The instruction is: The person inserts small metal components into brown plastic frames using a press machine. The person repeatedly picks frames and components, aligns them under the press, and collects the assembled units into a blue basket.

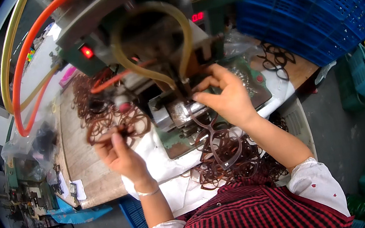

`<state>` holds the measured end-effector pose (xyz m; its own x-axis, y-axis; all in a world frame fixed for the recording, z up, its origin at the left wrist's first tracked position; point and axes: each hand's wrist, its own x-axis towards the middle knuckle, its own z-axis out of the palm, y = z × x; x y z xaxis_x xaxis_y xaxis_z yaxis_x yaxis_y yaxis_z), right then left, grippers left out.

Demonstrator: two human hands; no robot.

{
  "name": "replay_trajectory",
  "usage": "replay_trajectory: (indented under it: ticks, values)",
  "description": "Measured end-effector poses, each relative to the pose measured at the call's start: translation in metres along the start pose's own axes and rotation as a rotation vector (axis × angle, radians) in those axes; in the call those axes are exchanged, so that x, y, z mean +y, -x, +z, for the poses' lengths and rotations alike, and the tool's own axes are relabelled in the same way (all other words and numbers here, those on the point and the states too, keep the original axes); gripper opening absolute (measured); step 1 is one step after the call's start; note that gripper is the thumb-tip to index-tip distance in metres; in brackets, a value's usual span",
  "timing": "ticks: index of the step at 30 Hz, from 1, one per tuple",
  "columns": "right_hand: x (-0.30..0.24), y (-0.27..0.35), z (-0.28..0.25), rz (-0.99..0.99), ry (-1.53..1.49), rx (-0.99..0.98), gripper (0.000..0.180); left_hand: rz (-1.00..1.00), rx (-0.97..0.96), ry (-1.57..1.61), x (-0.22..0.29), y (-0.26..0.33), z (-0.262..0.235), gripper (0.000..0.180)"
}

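My right hand pinches the top of a brown spectacle frame front and holds it against the metal fixture of a green bench machine. My left hand grips another brown frame front, lifted from the heap of brown frames on the wooden bench to the left. A second heap of brown frames lies near my lap, under my right forearm.
Orange and yellow hoses loop off the machine at the left. Blue plastic crates are stacked at the right, with a few dark frames beside them. White cloth covers the bench front. A plastic bag sits far left.
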<state>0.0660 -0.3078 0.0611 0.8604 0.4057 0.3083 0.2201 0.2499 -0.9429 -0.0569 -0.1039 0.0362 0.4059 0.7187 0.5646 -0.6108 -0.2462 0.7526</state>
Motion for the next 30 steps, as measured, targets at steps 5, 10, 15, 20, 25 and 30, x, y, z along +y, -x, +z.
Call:
replay_trajectory:
  ticks: [5, 10, 15, 20, 25, 30]
  values:
    - [0.001, 0.006, 0.015, 0.144, -0.284, 0.023, 0.046, 0.227, -0.226, -0.031, 0.053, -0.028, 0.055, 0.011]
    - [-0.018, 0.034, 0.017, -0.001, -0.200, -0.058, 0.053, 0.293, -0.324, -0.020, 0.054, -0.010, 0.052, 0.004]
    - [0.038, 0.016, -0.076, -0.205, 1.082, 0.178, 0.029, 0.779, -0.914, -0.469, 0.039, 0.018, 0.053, 0.024]
    - [0.093, 0.015, -0.113, -0.317, 1.124, 0.284, 0.022, 0.952, -0.861, -0.482, 0.030, 0.026, 0.073, 0.018]
    - [0.093, 0.011, -0.104, -0.195, 1.017, 0.203, 0.021, 0.854, -0.859, -0.499, 0.030, 0.043, 0.065, 0.017]
    - [0.108, -0.002, -0.089, -0.508, 1.109, -0.189, 0.026, 0.866, -0.843, -0.434, 0.017, 0.043, 0.061, 0.019]
